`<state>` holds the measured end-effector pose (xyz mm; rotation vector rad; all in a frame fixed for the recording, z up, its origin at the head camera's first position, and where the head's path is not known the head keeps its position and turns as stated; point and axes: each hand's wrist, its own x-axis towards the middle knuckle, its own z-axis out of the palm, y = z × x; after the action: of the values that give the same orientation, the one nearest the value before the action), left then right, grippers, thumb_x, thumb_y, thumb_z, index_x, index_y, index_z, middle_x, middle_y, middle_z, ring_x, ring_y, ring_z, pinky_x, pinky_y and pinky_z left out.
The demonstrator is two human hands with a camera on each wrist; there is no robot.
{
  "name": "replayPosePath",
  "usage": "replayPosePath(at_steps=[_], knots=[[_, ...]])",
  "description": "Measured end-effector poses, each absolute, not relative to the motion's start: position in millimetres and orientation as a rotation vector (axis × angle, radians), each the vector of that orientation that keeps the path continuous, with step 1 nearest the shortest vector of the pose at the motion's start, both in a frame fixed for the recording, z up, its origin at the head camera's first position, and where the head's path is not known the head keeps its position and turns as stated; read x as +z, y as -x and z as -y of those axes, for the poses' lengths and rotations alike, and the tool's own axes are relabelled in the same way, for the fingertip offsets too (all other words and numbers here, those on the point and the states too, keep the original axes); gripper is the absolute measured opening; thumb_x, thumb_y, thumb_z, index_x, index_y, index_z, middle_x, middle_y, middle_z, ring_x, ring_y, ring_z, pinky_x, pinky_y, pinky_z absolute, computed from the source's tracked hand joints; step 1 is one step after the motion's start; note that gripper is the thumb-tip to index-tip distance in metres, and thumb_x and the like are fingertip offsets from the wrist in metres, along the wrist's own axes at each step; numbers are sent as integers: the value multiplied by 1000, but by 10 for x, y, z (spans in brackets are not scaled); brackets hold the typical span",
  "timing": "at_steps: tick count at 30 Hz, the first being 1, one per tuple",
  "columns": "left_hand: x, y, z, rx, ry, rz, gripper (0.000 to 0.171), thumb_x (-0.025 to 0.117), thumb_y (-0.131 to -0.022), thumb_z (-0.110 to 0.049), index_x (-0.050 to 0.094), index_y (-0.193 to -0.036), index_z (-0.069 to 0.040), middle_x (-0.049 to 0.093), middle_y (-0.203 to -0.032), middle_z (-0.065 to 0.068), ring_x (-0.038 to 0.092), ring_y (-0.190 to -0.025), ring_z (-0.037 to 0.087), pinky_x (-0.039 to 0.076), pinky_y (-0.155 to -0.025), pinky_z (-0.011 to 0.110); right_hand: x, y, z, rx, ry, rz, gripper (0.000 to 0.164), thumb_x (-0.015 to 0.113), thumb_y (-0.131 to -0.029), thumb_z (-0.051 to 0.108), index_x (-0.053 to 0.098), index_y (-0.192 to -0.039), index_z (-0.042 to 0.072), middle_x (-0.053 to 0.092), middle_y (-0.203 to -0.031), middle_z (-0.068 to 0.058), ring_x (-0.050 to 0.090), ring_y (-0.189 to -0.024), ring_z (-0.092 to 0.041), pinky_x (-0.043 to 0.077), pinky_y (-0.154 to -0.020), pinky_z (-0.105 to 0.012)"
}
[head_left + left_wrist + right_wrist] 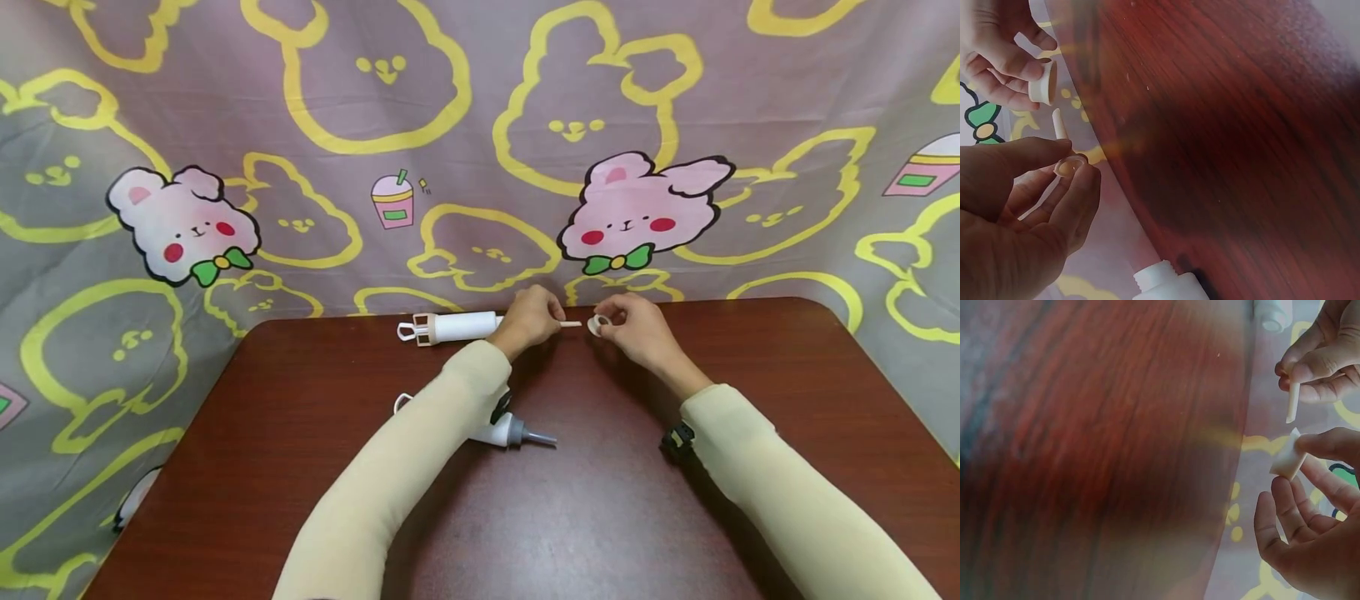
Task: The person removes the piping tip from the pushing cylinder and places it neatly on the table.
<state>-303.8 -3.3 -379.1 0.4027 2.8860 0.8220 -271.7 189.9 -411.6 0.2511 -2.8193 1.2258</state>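
My left hand (531, 318) pinches a thin cream nozzle (1060, 125) by its wide round base, and the tip points toward my right hand (639, 332). Between thumb and fingers, the right hand holds a short cream ring-shaped collar (1287, 456). A small gap separates the nozzle tip from the collar. Left of my left hand, a white plunger tube (463, 326) with a beige end frame and white pull handle lies near the table's back edge. Its threaded neck (1155, 275) shows bare in the left wrist view.
A second white tube (495, 432) with a grey collar and nozzle (538, 437) lies closer on the brown table (600, 517), partly covered by my left sleeve. A cartoon-printed cloth (480, 183) hangs right behind the table's back edge.
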Motion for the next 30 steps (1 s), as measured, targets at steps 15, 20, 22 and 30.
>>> replayPosePath(at_steps=[15,20,22,30], knots=[[-3793,3082,-23,782,-361,-2861,11,73,-88,-1,80,-91,-8,77,-95,6,66,-87,19,53,-83,26,-4125,2814,-1960,1181,-196,2893,25,68,-95,6,71,-118,-6,69,-111,-25,64,-98,-35,49,-79,-38],[-3805,3117,-19,747,-312,-2859,12,73,-89,-1,81,-92,-9,77,-100,6,65,-91,19,54,-85,28,-4135,2837,-1967,1207,-192,2906,24,68,-95,5,70,-116,-6,69,-105,-24,68,-75,-25,48,-67,-30],[-3808,3130,-18,733,-299,-2860,12,73,-90,-2,81,-92,-10,77,-99,5,65,-89,18,54,-85,28,-4140,2848,-1973,1209,-201,2911,23,69,-95,4,70,-115,-7,70,-104,-25,69,-68,-23,48,-65,-29],[-3803,3142,-43,677,-336,-2860,14,71,-92,-6,83,-92,-12,78,-102,2,67,-95,17,55,-87,28,-4162,2893,-1985,1176,-205,2930,22,68,-94,2,70,-113,-8,71,-104,-26,70,-66,-22,51,-68,-28]])
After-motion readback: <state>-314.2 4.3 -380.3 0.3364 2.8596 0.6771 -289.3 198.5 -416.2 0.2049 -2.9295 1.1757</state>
